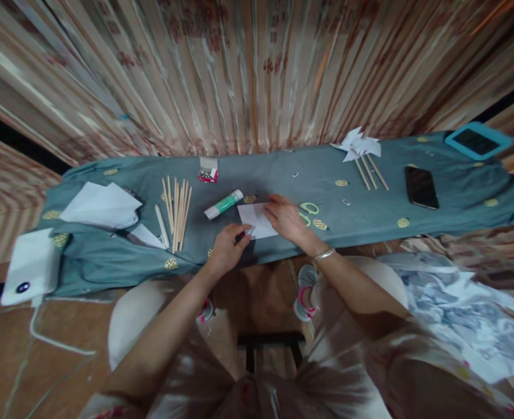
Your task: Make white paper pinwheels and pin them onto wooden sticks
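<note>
Clothed lap (pixel 204 372) nearest. Left hand (pixel 227 249) at white sheet's (pixel 257 216) near-left edge, can't tell if pinching. Right hand (pixel 288 220) on its right side, fingers bunched, grip unclear. Sheet lies on cloth (pixel 274 174). Looks like paper-aligning; next move calls for steady edges. Pinwheels (pixel 358 145) far right.

The left hand (pixel 227 247) and right hand (pixel 289 221) touch white paper (pixel 262 225) on green cloth (pixel 265 174).

The glue stick (pixel 223 205) lies left of the paper (pixel 257 220).
</note>
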### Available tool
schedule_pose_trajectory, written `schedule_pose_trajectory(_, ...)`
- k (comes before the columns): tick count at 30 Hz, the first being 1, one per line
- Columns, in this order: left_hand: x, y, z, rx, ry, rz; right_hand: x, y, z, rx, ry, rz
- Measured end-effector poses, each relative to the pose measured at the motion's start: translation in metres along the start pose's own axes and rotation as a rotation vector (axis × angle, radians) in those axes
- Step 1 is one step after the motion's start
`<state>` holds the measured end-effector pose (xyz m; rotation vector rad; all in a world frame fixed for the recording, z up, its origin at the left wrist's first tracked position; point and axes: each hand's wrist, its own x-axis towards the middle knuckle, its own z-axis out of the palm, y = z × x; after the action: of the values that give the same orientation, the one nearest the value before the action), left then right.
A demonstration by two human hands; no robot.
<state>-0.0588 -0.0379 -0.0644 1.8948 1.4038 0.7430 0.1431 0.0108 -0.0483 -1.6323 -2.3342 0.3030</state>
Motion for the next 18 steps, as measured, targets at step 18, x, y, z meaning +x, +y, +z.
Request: schedule_pose_trajectory(18, -0.007, 0.011, 0.005, 0.451, -0.199, 0.397, 0.016, 0.017, 0.018, 0.122, 0.074, 0.04)
